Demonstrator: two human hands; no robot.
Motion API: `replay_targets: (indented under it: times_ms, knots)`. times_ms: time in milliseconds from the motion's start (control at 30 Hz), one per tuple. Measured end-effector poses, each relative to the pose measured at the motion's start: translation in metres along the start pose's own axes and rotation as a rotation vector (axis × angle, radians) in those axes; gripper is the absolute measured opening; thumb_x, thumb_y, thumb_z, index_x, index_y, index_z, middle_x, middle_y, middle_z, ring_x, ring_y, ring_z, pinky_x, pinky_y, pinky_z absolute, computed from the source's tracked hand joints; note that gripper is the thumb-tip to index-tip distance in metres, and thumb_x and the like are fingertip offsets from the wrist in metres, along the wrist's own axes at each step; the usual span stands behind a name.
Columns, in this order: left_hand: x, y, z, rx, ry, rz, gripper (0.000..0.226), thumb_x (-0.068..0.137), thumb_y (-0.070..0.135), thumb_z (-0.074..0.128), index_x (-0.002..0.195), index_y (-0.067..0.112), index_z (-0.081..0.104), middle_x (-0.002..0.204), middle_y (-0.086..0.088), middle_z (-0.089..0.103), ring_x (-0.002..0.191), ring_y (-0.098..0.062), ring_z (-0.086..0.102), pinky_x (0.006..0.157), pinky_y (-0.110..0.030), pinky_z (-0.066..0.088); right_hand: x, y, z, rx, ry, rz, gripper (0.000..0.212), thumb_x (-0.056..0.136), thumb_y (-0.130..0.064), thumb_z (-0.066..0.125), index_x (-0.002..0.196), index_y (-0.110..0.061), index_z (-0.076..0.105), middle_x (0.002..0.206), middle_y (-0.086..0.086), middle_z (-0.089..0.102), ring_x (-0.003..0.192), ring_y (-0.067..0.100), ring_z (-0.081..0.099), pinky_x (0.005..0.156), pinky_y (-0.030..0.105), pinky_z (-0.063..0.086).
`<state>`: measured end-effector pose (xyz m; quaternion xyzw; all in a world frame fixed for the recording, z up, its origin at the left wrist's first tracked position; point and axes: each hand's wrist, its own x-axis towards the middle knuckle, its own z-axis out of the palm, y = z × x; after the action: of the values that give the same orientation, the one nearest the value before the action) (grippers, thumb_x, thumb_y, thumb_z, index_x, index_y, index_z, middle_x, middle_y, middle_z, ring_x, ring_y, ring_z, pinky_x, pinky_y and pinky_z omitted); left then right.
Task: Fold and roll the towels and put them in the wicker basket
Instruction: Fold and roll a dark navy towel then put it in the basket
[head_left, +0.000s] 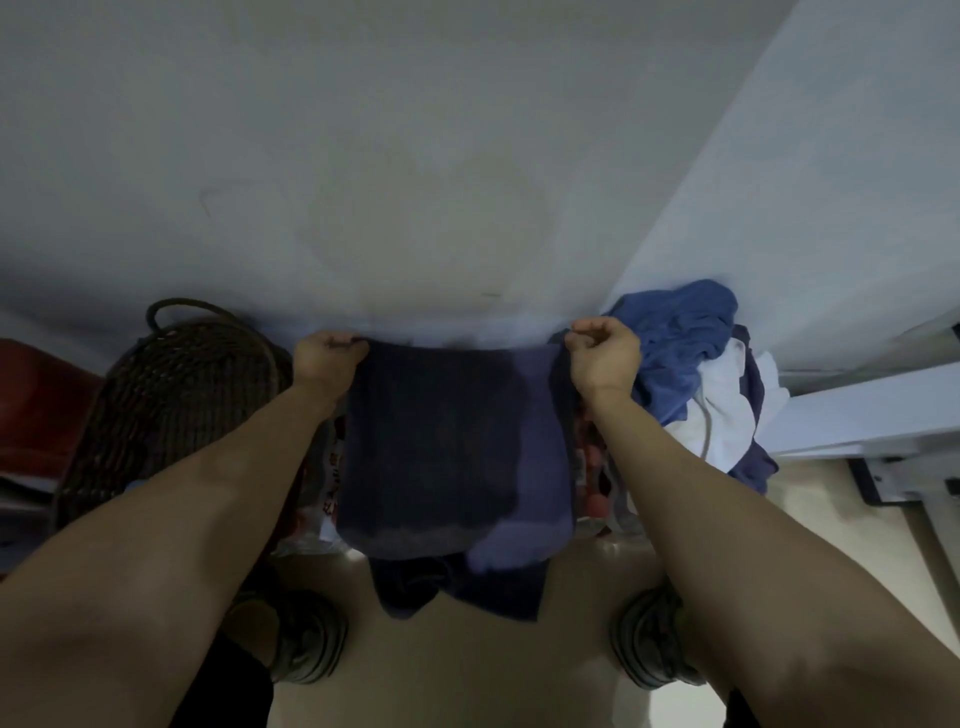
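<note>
Glossy beige tiled floor (483, 670), two grey-sandalled feet (311, 639) planted on it. Dark woven wicker basket (171, 405) at left; heap of blue and white towels (701, 374) at right, by wall.

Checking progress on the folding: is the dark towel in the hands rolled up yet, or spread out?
Spread out, not rolled: the dark towel hangs flat, its top corners pinched by the left hand and right hand.

Place: a room in a home, likely a laundry or storage corner.
Walls: plain pale painted wall (415, 156), with a white panel (831, 182) at right.
Floor: smooth beige tiles (467, 675).
Household things: a dark wicker basket (171, 405) against the wall, and a heap of blue and white laundry (696, 374).
</note>
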<state>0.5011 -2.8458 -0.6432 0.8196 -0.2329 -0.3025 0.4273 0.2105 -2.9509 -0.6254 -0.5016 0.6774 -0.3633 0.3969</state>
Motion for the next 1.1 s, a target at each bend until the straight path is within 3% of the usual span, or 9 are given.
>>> replay_targets:
  times_ms: [167, 267, 367, 567, 667, 767, 867, 1000, 1100]
  knots:
    - [-0.018, -0.002, -0.008, 0.253, -0.054, 0.092, 0.011, 0.092, 0.014, 0.06, 0.097, 0.005, 0.056, 0.086, -0.007, 0.057, 0.088, -0.028, 0.056, 0.089, -0.04, 0.051, -0.04, -0.006, -0.006, -0.145, -0.041, -0.128, 0.023, 0.08, 0.006, 0.052, 0.095, -0.003, 0.067, 0.098, 0.018, 0.068, 0.088, 0.031, 0.064, 0.089, 0.029, 0.048]
    - [-0.048, -0.004, -0.004, 0.381, 0.071, 0.066, 0.033, 0.094, 0.019, 0.056, 0.122, 0.003, 0.054, 0.119, -0.016, 0.059, 0.111, -0.038, 0.055, 0.093, -0.042, 0.047, -0.085, 0.001, 0.002, -0.084, 0.04, 0.02, 0.028, 0.077, 0.006, 0.056, 0.104, -0.002, 0.06, 0.114, 0.021, 0.053, 0.096, 0.03, 0.054, 0.086, 0.021, 0.036]
    - [-0.094, -0.008, 0.008, 0.348, 0.218, 0.021, 0.024, 0.089, 0.013, 0.058, 0.109, 0.0, 0.057, 0.115, -0.023, 0.057, 0.109, -0.041, 0.053, 0.092, -0.049, 0.046, -0.136, 0.008, 0.016, -0.043, 0.091, 0.097, 0.035, 0.075, 0.006, 0.06, 0.108, -0.005, 0.057, 0.123, 0.018, 0.045, 0.105, 0.033, 0.049, 0.092, 0.029, 0.035]
    - [-0.187, -0.062, 0.011, 0.351, 0.333, -0.212, 0.048, 0.079, 0.025, 0.067, 0.122, 0.008, 0.052, 0.122, -0.022, 0.051, 0.108, -0.042, 0.052, 0.09, -0.051, 0.043, -0.177, 0.047, -0.01, -0.181, 0.239, 0.323, 0.048, 0.07, -0.005, 0.064, 0.116, -0.011, 0.053, 0.123, 0.018, 0.046, 0.116, 0.041, 0.045, 0.1, 0.049, 0.036]
    - [-0.215, -0.101, 0.009, 0.187, 0.357, -0.293, 0.056, 0.075, 0.018, 0.067, 0.124, 0.0, 0.048, 0.123, -0.026, 0.053, 0.113, -0.042, 0.053, 0.096, -0.055, 0.045, -0.191, 0.063, -0.022, -0.167, 0.292, 0.422, 0.049, 0.07, -0.007, 0.068, 0.116, -0.006, 0.052, 0.123, 0.021, 0.048, 0.115, 0.043, 0.046, 0.097, 0.049, 0.036]
    - [-0.22, -0.108, 0.004, -0.072, 0.358, -0.239, 0.046, 0.078, -0.002, 0.062, 0.121, -0.007, 0.048, 0.119, -0.025, 0.059, 0.11, -0.042, 0.056, 0.096, -0.048, 0.046, -0.194, 0.077, -0.032, -0.152, 0.203, 0.431, 0.052, 0.072, -0.007, 0.07, 0.12, 0.002, 0.052, 0.122, 0.026, 0.051, 0.119, 0.044, 0.046, 0.103, 0.045, 0.033]
    - [-0.21, -0.096, -0.003, 0.002, 0.204, -0.272, 0.042, 0.085, 0.001, 0.062, 0.124, -0.007, 0.049, 0.118, -0.022, 0.061, 0.107, -0.041, 0.057, 0.086, -0.037, 0.042, -0.187, 0.089, -0.039, -0.191, 0.03, 0.39, 0.054, 0.077, -0.014, 0.072, 0.127, -0.003, 0.054, 0.12, 0.023, 0.06, 0.119, 0.04, 0.053, 0.105, 0.044, 0.04]
    - [-0.186, -0.097, -0.013, -0.016, 0.146, -0.41, 0.037, 0.087, 0.004, 0.061, 0.12, -0.011, 0.055, 0.121, -0.027, 0.06, 0.113, -0.042, 0.057, 0.099, -0.044, 0.045, -0.182, 0.098, -0.044, -0.218, -0.053, 0.383, 0.017, 0.08, -0.015, 0.072, 0.092, -0.005, 0.066, 0.1, 0.019, 0.068, 0.106, 0.038, 0.06, 0.098, 0.042, 0.046]
    - [-0.177, -0.103, -0.015, -0.089, 0.028, -0.557, 0.04, 0.087, 0.014, 0.065, 0.122, -0.004, 0.059, 0.125, -0.024, 0.061, 0.116, -0.04, 0.058, 0.098, -0.047, 0.05, -0.182, 0.101, -0.046, -0.177, -0.077, 0.425, 0.012, 0.084, -0.017, 0.071, 0.08, -0.01, 0.062, 0.094, 0.015, 0.07, 0.098, 0.036, 0.064, 0.092, 0.037, 0.049]
